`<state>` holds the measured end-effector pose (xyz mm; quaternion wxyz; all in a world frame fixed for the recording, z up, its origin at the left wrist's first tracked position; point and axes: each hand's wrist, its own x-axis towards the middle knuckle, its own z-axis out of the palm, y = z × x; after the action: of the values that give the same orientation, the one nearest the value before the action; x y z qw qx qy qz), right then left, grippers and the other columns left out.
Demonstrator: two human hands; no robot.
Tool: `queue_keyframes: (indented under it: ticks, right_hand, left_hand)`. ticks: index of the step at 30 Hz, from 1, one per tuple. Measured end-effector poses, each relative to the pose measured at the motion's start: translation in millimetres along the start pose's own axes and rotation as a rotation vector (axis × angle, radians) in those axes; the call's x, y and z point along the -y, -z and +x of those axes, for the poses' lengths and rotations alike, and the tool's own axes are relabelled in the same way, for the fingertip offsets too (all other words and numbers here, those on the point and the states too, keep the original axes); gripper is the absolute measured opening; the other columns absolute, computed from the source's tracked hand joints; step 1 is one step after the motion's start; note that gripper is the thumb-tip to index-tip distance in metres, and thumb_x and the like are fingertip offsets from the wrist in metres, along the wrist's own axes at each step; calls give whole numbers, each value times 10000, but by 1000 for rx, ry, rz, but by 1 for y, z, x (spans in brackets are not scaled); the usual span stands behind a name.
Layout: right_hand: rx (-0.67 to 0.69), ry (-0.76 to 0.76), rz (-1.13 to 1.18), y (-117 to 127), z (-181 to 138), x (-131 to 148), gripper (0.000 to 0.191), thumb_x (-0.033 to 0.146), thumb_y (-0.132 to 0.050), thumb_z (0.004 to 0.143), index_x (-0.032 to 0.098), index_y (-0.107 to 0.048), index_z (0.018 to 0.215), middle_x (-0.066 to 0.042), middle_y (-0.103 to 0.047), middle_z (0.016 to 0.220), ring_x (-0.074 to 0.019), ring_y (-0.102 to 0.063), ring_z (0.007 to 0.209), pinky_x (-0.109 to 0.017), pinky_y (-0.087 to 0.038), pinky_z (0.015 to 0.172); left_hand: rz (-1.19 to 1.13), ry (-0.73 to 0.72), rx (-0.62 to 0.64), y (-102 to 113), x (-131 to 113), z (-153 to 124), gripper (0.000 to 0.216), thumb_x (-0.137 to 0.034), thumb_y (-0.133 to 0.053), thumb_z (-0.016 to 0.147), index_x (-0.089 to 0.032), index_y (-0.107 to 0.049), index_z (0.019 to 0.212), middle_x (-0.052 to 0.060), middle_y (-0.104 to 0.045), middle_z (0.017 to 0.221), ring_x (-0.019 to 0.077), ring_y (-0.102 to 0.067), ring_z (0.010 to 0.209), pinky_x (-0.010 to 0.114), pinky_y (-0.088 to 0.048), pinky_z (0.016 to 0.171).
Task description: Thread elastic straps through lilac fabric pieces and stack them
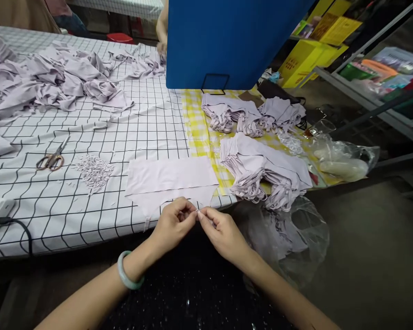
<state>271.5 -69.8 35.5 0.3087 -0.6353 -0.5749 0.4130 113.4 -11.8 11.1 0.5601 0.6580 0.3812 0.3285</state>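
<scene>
Left hand (pixel 175 224) and right hand (pixel 224 233) pinch, fingertips together, at the near edge of 1 flat lilac fabric piece (pixel 172 175). To its left: scissors (pixel 53 159), clippings heap (pixel 95 173). To its right: 3 folded stacks (pixel 270 160) on yellow checked cloth (pixel 197 126).

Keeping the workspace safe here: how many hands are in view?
3: the person's left hand and right hand, close together at the table; a co-worker's hand, left of the blue panel. Others may be hidden.

1 pale-green bangle (pixel 123 276) and white-speckled black clothing (pixel 186 293) are worn.
</scene>
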Motion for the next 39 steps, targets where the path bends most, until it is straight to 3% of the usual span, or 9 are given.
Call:
queue_keyframes:
  ticks: [3, 6, 9, 12, 20, 26, 33, 39]
  right_hand:
    - [32, 0, -49, 2, -4, -6, 321, 390, -470, 973, 200, -593, 744, 22, -513, 625, -124, -433, 575, -244, -353, 554]
    - [-19, -80, 57, 8, 12, -8, 318, 409, -520, 928, 199, -603, 705, 24, -524, 593, -124, -475, 564, -234, -389, 542]
    - [-23, -309, 345, 9, 39, -10, 274, 421, -563, 857, 192, -603, 711, 34, -543, 545, -101, -470, 452, -207, -378, 425]
    - [8, -493, 575, 5, 62, -11, 210, 372, -590, 799, 176, -615, 728, 23, -588, 521, -88, -483, 387, -189, -400, 370]
    - [-32, -628, 665, -4, 81, -8, 163, 254, -555, 823, 153, -614, 708, 3, -602, 498, -82, -505, 367, -171, -431, 343]
    - [-114, -566, 648, -4, 89, -11, 191, 305, -562, 857, 149, -639, 777, 21, -585, 510, -74, -469, 356, -174, -410, 325]
    - [-114, -555, 591, -6, 87, -4, 201, 310, -562, 846, 139, -648, 786, 18, -591, 529, -72, -476, 381, -172, -412, 344]
    - [-203, -609, 662, -10, 93, -1, 181, 282, -547, 825, 133, -646, 797, 26, -585, 521, -78, -484, 377, -183, -424, 353]
  left_hand:
    - [235, -223, 49, 1, 5, 1, 126, -165, -536, 885, -177, -574, 766, -1, -547, 705, 117, -498, 631, 254, -412, 577]
    - [409, -367, 46, 10, 12, 25, 102, -151, -505, 916, -174, -588, 862, 54, -613, 829, 175, -569, 794, 322, -491, 722]
    - [664, -410, 39, 18, 27, 57, 82, -127, -529, 871, -163, -599, 893, 103, -617, 930, 231, -570, 865, 405, -520, 793]
    - [824, -396, 89, 20, 43, 78, 123, -69, -522, 822, -167, -595, 832, 99, -599, 911, 234, -559, 834, 409, -531, 776]
    - [638, -371, 34, 23, 49, 86, 139, -55, -500, 814, -171, -574, 798, 76, -595, 860, 191, -570, 780, 338, -536, 716]
    - [625, -415, 83, 25, 50, 88, 159, -49, -520, 802, -166, -600, 875, 92, -604, 938, 213, -593, 862, 363, -548, 779]
    - [501, -238, 43, 28, 41, 94, 145, -67, -526, 826, -165, -563, 725, 52, -591, 808, 159, -561, 706, 298, -480, 656]
    - [454, -148, 59, 29, 32, 95, 184, -56, -547, 821, -175, -514, 685, 21, -561, 776, 142, -532, 700, 282, -446, 667]
